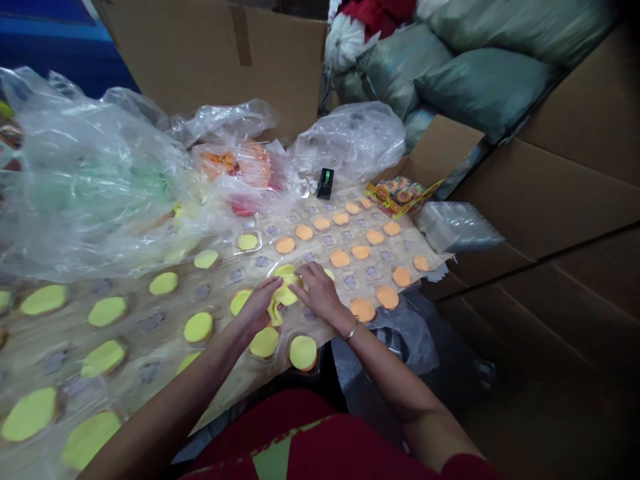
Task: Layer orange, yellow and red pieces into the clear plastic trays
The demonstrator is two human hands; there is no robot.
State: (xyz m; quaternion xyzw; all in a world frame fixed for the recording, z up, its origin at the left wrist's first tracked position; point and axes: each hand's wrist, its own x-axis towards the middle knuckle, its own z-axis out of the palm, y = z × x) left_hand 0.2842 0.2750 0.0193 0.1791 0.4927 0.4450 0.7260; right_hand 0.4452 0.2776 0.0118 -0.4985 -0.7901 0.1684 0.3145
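Here the long tray sheet [350, 263] of shallow wells carries yellow discs toward its near-left end and orange discs [340, 258] toward its far-right end. At its near edge, left hand [260, 308] and right hand [320, 290] pinch a small stack of yellow discs [284, 293], seemingly separating one; seating it needs a bare well.

Soft matt yellow foam discs [199, 326] sit in a glossy clear plastic tray [345, 263]. At ten o'clock, crinkled shiny plastic bags [90, 180]; at two o'clock, dull brown cardboard [565, 193].
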